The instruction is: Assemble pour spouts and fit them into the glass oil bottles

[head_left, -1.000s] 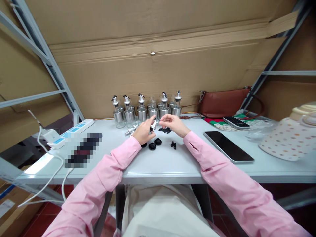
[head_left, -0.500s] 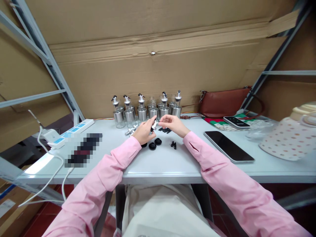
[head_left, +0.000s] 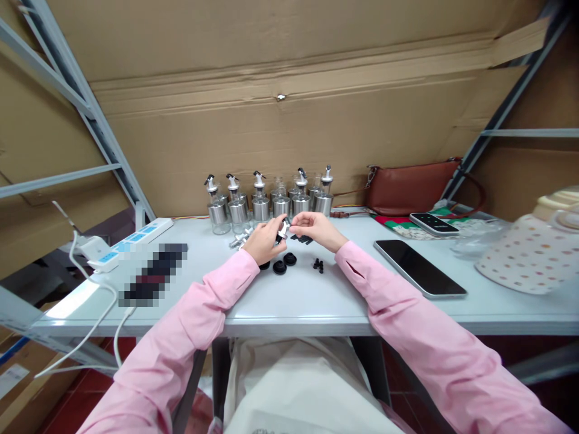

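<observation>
5 spouted btls [head_left: 219, 212], 3 blk discs [head_left: 279, 267].

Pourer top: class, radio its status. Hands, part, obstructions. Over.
Left grip holds silver pourer top. Right grip close beside it, hold unclear. Black stoppers nearby, one partly hidden; no blockage evident.

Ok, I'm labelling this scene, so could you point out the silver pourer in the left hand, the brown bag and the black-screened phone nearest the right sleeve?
Silver pourer [head_left: 284, 229]: head view, on its silver body.
Brown bag [head_left: 407, 191]: head view, middle of its front.
Black-screened phone [head_left: 419, 267]: head view, middle of its screen.
</observation>
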Demonstrator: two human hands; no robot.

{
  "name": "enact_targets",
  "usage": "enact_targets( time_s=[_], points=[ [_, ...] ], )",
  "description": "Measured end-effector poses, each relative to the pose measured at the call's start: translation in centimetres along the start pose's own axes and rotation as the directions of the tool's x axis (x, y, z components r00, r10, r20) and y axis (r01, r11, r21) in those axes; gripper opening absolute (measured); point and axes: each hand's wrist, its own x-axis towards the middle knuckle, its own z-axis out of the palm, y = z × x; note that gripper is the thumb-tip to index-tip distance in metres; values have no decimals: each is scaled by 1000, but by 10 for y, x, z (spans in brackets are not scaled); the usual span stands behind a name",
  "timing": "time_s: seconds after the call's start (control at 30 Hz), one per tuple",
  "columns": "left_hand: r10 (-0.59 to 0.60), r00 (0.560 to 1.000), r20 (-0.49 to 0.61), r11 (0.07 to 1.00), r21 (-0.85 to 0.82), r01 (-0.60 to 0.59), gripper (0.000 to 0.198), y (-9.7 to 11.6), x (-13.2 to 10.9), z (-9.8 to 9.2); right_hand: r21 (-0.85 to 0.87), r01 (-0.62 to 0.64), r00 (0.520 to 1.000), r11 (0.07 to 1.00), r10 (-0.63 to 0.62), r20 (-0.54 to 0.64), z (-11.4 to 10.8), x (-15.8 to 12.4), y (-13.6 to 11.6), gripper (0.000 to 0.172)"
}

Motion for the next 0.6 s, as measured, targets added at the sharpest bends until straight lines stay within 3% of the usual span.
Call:
enact_targets(
  time_s=[0.6],
  points=[
    [-47, 998, 43, 998, 40, 45, 56, 3, 1, 0, 135, -61, 996, 989, 51, 77, 0, 0, 4, 36]
  ],
)
